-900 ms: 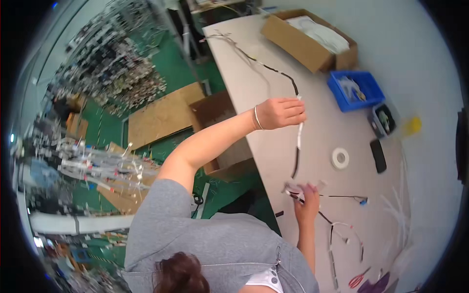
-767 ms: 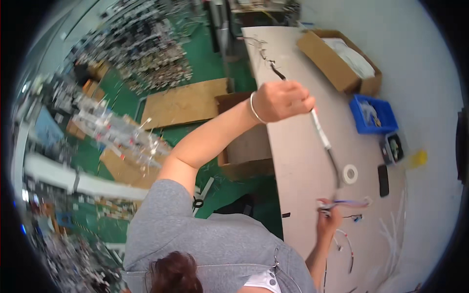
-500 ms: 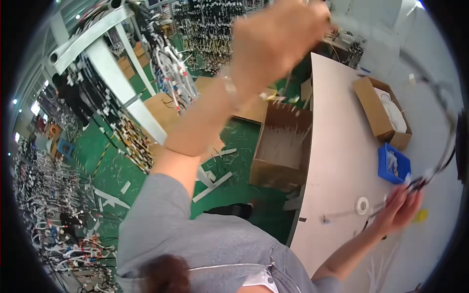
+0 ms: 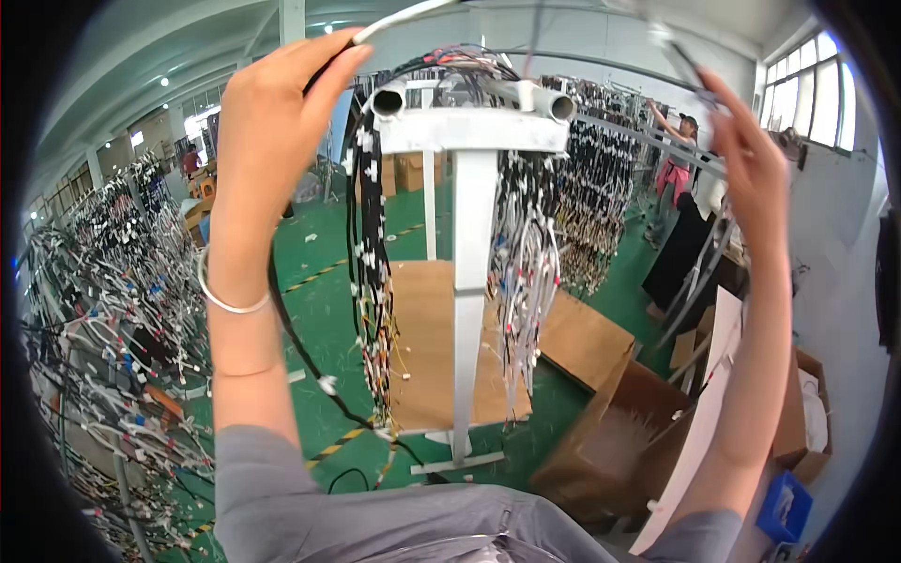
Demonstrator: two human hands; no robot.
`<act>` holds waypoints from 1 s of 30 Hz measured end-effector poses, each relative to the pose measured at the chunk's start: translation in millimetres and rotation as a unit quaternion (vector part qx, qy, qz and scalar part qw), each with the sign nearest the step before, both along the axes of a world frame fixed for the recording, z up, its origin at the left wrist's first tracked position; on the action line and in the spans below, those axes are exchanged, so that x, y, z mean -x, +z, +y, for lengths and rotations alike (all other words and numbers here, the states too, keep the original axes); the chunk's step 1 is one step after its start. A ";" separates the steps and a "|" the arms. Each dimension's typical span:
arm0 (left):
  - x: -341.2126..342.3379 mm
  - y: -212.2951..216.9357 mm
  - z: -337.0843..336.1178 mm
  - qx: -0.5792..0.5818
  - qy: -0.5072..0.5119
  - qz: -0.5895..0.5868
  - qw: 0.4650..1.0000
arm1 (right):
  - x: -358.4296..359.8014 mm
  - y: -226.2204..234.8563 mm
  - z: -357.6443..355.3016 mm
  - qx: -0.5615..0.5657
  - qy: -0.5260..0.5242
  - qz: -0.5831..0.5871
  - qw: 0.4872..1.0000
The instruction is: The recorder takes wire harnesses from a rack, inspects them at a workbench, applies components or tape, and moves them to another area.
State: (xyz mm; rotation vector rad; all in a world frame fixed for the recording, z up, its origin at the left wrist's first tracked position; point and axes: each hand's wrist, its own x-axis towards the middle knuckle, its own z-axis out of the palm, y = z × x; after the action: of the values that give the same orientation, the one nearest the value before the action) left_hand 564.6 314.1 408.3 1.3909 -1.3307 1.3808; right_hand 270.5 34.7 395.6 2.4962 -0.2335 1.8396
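My left hand is raised at the upper left, thumb and fingers pinched on a wire harness. From that grip a pale stretch runs up and right to the top edge. A black cable with small white connectors hangs beside my left forearm down to the floor; its link to the grip is hidden behind the arm. My right hand, up at the right and blurred, closes on a dark cable length with a whitish part. Between my hands stands a white metal rack, with bundled harnesses hanging off both sides.
Dense hanging harnesses fill the left side. Cardboard sheets lie around the rack's foot. At the lower right are an open cardboard box, a white tabletop and a blue bin. Another person works beyond the rack.
The view has turned from the table toward the rack. My right hand has risen from beside the table to the upper right, and my left hand now shows at the upper left.
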 end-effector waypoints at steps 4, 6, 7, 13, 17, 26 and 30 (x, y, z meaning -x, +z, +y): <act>-117.6 5.9 -25.3 -0.011 0.074 -0.050 0.996 | -108.3 30.9 -41.7 -0.059 0.063 0.075 0.993; -151.5 -8.0 -40.4 -0.077 0.074 0.015 0.994 | -141.6 17.9 -70.2 -0.122 0.093 0.126 0.980; -160.6 -16.0 -47.6 -0.093 0.056 0.017 0.994 | -152.4 5.7 -82.8 -0.092 0.119 0.122 0.981; -187.1 -39.3 -78.1 -0.089 0.032 0.043 0.995 | -197.9 -29.2 -115.3 -0.220 0.267 0.129 0.929; -202.2 -58.7 -96.8 -0.065 0.073 0.052 0.994 | -224.3 -41.0 -138.1 -0.371 0.395 0.063 0.838; -221.8 -81.8 -89.0 -0.119 -0.044 0.206 0.970 | -264.1 -68.2 -118.6 -0.201 0.360 -0.001 0.911; -223.0 -101.6 -122.0 -0.080 -0.119 0.204 0.968 | -288.5 -64.5 -160.9 -0.211 -0.046 0.045 0.975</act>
State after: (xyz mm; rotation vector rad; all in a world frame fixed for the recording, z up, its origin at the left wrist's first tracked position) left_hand 787.5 192.1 306.7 1.4675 -1.2987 0.7900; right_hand 559.0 -126.2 331.1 2.7631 -0.7983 1.7914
